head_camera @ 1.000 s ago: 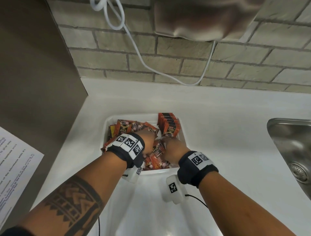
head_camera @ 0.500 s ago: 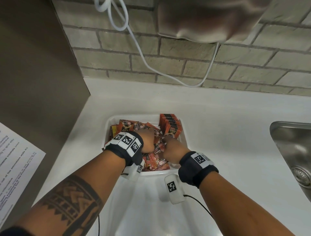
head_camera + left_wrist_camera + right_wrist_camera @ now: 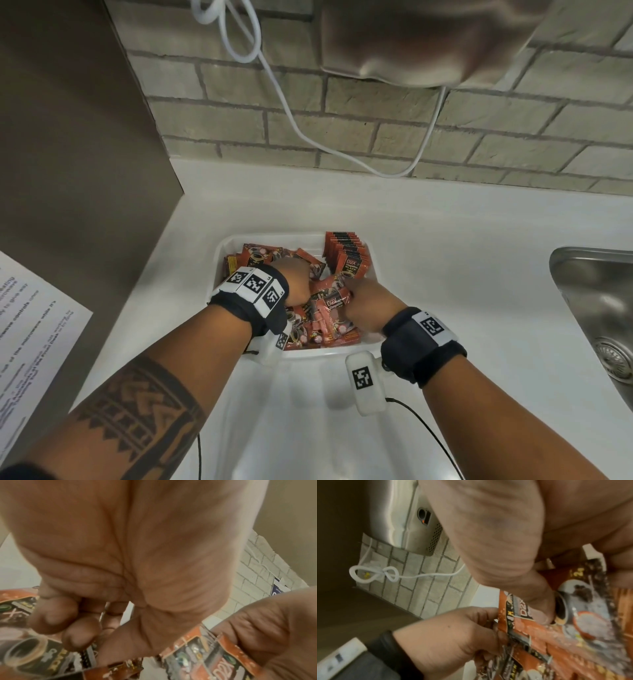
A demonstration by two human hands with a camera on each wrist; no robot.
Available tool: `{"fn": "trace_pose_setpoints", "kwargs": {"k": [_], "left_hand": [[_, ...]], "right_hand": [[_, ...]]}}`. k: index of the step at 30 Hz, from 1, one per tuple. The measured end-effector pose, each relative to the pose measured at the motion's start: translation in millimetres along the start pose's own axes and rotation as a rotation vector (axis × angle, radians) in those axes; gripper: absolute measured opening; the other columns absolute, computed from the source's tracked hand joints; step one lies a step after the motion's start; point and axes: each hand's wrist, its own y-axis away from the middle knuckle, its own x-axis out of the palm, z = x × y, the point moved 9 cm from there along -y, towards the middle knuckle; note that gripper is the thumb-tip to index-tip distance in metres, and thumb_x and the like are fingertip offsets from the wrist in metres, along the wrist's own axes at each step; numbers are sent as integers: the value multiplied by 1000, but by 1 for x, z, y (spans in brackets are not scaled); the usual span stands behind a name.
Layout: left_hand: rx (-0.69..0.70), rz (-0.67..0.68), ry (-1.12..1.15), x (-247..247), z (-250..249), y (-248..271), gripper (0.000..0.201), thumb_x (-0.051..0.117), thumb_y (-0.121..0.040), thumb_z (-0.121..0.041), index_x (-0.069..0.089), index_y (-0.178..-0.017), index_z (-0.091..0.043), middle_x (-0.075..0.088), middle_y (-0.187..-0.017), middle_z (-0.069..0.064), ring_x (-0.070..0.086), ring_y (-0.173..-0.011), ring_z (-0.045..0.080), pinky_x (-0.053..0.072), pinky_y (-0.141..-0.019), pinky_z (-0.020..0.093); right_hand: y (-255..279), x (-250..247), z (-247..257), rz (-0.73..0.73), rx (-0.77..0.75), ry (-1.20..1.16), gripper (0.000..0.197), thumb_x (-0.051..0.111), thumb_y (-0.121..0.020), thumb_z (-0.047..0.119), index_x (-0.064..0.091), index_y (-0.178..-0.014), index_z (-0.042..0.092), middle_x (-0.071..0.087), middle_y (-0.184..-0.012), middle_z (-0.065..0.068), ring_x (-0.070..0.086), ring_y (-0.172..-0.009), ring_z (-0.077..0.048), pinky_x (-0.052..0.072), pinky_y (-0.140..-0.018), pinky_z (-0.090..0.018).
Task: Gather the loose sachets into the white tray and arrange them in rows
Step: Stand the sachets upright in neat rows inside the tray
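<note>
Since a second ago both hands have barely shifted; they stay down in the white tray (image 3: 373, 255), close together over the jumble of loose sachets (image 3: 329, 320). My left hand (image 3: 295, 279) is curled, fingers bent in over the sachets; the left wrist view shows its thumb (image 3: 130, 641) and bent fingertips (image 3: 51, 620) nearly meeting, but I cannot tell whether they actually pinch one. My right hand (image 3: 368, 305) grips a sachet (image 3: 539, 628), thumb pressed on its printed face, with the left hand touching that packet's edge in the right wrist view. At the tray's far right corner a row of sachets (image 3: 347, 255) stands on edge, just beyond my right knuckles. The tray sits on a white counter (image 3: 445, 240) below a brick wall (image 3: 376, 137), where a white cable (image 3: 284, 102) hangs in a loop. A steel sink (image 3: 596, 308) lies well to the right, a brown panel (image 3: 68, 137) close on the left; open counter runs behind and right of the tray.
</note>
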Motion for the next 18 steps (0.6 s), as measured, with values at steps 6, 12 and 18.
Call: {"fn": "trace_pose_setpoints", "kwargs": {"k": [6, 12, 18], "left_hand": [[-24, -6, 10, -1, 8, 0, 29, 54, -95, -10, 68, -120, -5, 69, -113, 9, 61, -87, 23, 49, -67, 26], [-13, -37, 26, -2, 11, 1, 28, 55, -97, -14, 67, -121, -6, 68, -109, 9, 61, -84, 20, 45, -59, 23], [-10, -61, 39, -2, 10, -1, 26, 58, -96, -17, 67, -119, -7, 70, -113, 9, 67, -95, 23, 50, -70, 26]], "right_hand": [[8, -9, -4, 18, 17, -14, 22, 60, -93, 11, 65, -114, 9, 71, -108, -7, 67, -96, -24, 55, -86, -32], [4, -24, -17, -69, 60, -87, 21, 64, -87, 10, 68, -108, 7, 73, -103, -10, 69, -95, -28, 57, -90, -45], [6, -20, -14, -55, 65, 0, 21, 61, -90, 10, 68, -109, 3, 71, -104, -11, 67, -96, -29, 56, -90, -41]]}}
